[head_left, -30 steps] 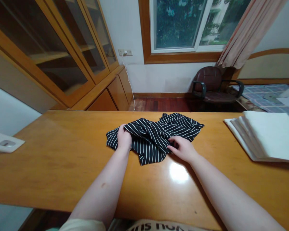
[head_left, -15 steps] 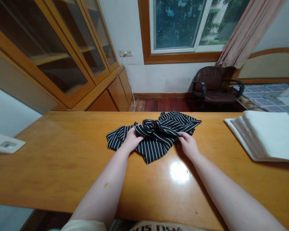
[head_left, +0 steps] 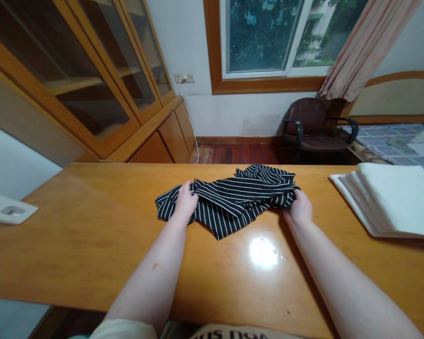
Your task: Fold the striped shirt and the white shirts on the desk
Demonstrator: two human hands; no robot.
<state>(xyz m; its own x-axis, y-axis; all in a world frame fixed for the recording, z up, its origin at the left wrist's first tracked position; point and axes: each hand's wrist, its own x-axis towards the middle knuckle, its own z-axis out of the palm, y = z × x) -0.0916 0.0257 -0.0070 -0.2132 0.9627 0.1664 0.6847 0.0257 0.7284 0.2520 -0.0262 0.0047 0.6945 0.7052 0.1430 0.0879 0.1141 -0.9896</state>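
A black garment with white stripes (head_left: 233, 193) lies crumpled near the far edge of the wooden table (head_left: 92, 245). Its exact kind is hard to make out in the folds. On its left part, my left hand (head_left: 186, 200) pinches the cloth between thumb and fingers. My right hand (head_left: 299, 207) grips the garment's right end. Between the two hands a strip of the cloth is stretched fairly flat, while the layers beneath and behind it stay rumpled. The fingertips of the right hand are partly hidden by the fabric.
A stack of folded white sheets (head_left: 399, 200) sits at the table's right. A white plastic piece with slots (head_left: 10, 208) juts in at the left edge. Beyond the table are a glass-door cabinet (head_left: 127, 94), a dark red armchair (head_left: 307, 125) and a window (head_left: 261, 37).
My right hand has moved right with the cloth, and my left hand slightly left. The bunched fabric between them is now spread wider and flatter.
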